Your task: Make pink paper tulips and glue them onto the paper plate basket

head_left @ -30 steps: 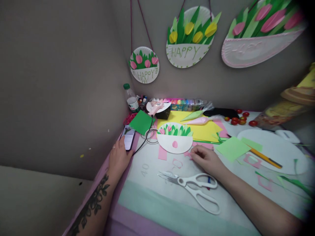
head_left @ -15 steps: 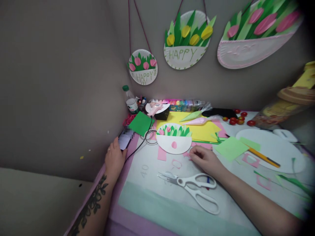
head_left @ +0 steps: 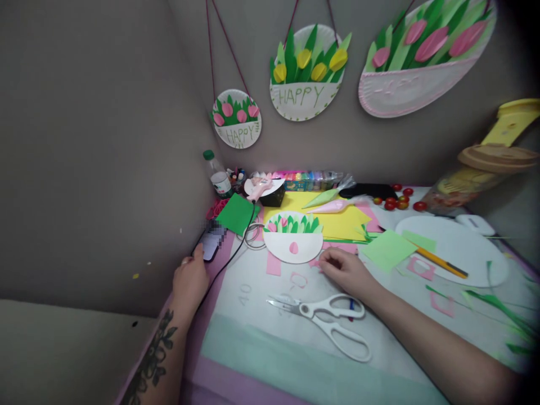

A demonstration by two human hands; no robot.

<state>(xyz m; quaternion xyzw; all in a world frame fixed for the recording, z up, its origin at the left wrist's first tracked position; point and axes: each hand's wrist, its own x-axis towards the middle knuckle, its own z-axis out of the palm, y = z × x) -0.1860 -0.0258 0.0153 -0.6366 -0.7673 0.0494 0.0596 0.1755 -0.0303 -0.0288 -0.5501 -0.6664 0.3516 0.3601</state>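
Observation:
My left hand [head_left: 190, 284] reaches to a phone [head_left: 214, 243] at the table's left edge. Its index finger is stretched out onto the screen, and it grips nothing. Resting on the table, my right hand [head_left: 342, 270] has its fingers curled and pressed together; what they hold, if anything, is hidden. Pink paper shows by those fingertips. Just beyond lies a half-round paper plate basket [head_left: 291, 250] with green paper leaves and pink tulips, one pink petal shape on its white front. White-handled scissors [head_left: 316, 312] lie slightly open, nearer to me.
Yellow sheets [head_left: 350, 218], a green square [head_left: 238, 214] and two piping bags lie behind. A white plate [head_left: 485, 253] with a pencil [head_left: 442, 262] is at right. A cable [head_left: 228, 261] crosses the left side. Finished plate baskets [head_left: 310, 101] hang on the wall.
My left hand has shifted from beside the phone to a pointing pose, index finger on its screen. My right hand keeps its place beside the basket. The whole view has swung slightly right.

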